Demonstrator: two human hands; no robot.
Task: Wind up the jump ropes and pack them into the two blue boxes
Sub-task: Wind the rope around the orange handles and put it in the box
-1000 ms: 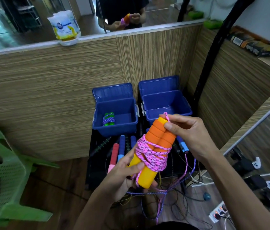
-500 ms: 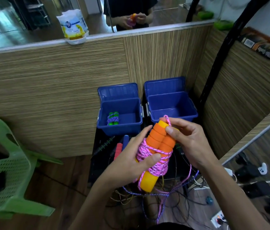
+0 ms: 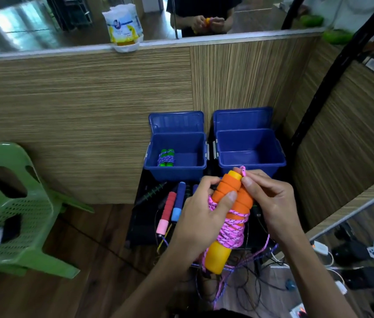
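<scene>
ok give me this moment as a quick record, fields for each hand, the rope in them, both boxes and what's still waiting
left hand: wrapped around the orange handles
right hand: pinching the pink rope end at the top of the handles
rope in hand: pink rope coiled around the handles, a tail hanging loose below
left box: lid open, holds one wound green-handled rope
right box: lid open, nothing seen inside
still waiting: red handle and blue handle lying in front of the boxes, unwound

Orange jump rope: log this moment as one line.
left hand: gripping orange jump rope | right hand: pinching pink cord end | boxes: not reached
</scene>
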